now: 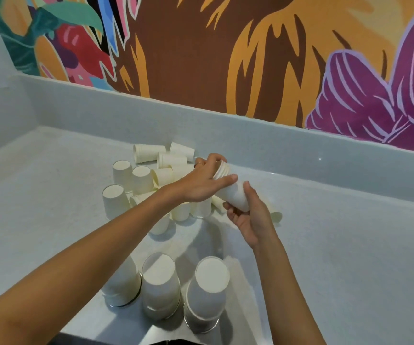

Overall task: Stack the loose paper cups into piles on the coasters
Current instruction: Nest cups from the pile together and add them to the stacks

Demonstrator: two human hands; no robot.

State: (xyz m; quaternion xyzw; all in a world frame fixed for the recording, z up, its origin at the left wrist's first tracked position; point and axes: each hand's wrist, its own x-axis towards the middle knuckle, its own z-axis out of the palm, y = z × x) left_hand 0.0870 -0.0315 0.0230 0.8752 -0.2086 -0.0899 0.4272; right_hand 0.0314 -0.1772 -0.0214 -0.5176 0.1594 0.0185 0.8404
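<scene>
Both hands hold a short nested stack of white paper cups tilted in the air above the counter. My left hand grips its rim end from above, my right hand cups its base from below. Behind and under the hands lies a heap of loose cups, some upside down, some on their sides. Three piles of upside-down cups stand near the front edge: left, middle, right. Metallic coaster rims show beneath them, such as the right coaster.
The pale grey counter ends in a raised back ledge under a colourful mural wall. A side wall closes the left. One cup lies on its side just right of my right hand.
</scene>
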